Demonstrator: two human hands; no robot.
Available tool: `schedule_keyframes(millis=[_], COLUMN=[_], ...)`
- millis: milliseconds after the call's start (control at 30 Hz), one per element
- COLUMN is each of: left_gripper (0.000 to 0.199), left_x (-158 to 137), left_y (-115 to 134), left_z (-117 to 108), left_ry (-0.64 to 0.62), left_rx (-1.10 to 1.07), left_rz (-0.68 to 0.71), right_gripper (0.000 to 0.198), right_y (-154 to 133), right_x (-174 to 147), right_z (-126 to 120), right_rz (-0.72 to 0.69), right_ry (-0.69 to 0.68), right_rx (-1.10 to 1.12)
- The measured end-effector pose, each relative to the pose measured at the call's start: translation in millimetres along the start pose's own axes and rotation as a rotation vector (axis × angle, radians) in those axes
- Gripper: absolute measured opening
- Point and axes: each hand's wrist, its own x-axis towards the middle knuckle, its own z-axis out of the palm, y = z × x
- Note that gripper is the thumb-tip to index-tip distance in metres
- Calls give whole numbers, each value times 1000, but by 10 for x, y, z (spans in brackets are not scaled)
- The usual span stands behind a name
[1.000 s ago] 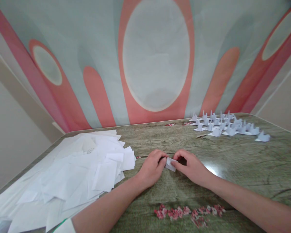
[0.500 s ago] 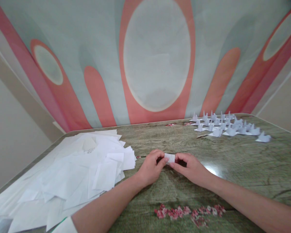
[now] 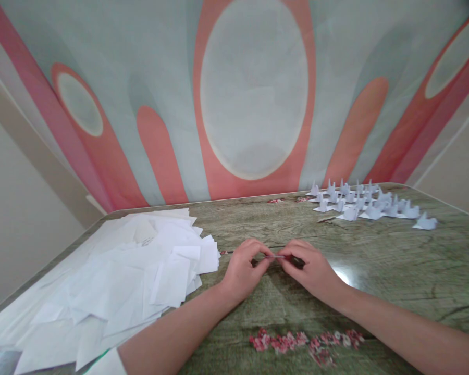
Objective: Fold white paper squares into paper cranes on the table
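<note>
A small folded piece of white paper (image 3: 275,256) is held edge-on between my two hands, so only a thin line of it shows. My left hand (image 3: 247,268) pinches its left end between thumb and fingers. On the right end, my right hand (image 3: 308,266) grips it in the same way, the fingertips of both hands nearly meeting. Both hands hover just above the wood-patterned table (image 3: 234,224). Most of the paper's surface is hidden by the fingers and the angle.
A wide, loose pile of white paper sheets (image 3: 113,286) covers the table's left side. Several folded white paper cranes (image 3: 371,208) stand in rows at the back right. Pink flower prints (image 3: 285,341) decorate the near tabletop. A patterned wall covering (image 3: 254,187) rises behind the table.
The paper has tipped from showing its flat face to lying edge-on. My fingertips have drawn closer together over it, and the right hand has shifted slightly.
</note>
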Motion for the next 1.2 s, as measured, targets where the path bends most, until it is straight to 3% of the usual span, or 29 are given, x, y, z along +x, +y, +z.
schedule_keyframes(millis=[133, 233, 400, 567, 667, 833, 1000, 1200], left_gripper=[3, 3, 37, 21, 22, 18, 17, 18], left_x=[3, 0, -15, -21, -20, -22, -19, -12], left_y=[-16, -42, -40, -20, -32, -63, -74, -85], left_z=[-4, -4, 3, 3, -4, -10, -15, -10], left_ry=[34, 3, -115, -173, -194, -219, -232, -223], left_rx=[29, 64, 160, 251, 308, 354, 340, 325], left_rz=[19, 21, 17, 37, 41, 42, 28, 19], right_gripper=[11, 12, 13, 11, 13, 13, 13, 9], right_y=[44, 45, 55, 75, 30, 41, 227, 302], right_x=[1, 1, 1, -1, -6, 15, 74, 108], right_z=[-20, -38, -41, -11, -8, -44, -76, -54], right_rz=[-145, -204, -180, -177, -173, -104, 100, 191], right_ry=[91, 75, -44, -136, -192, -160, -39, -64], right_rx=[-93, -203, -363, -371, -339, -224, -150, -137])
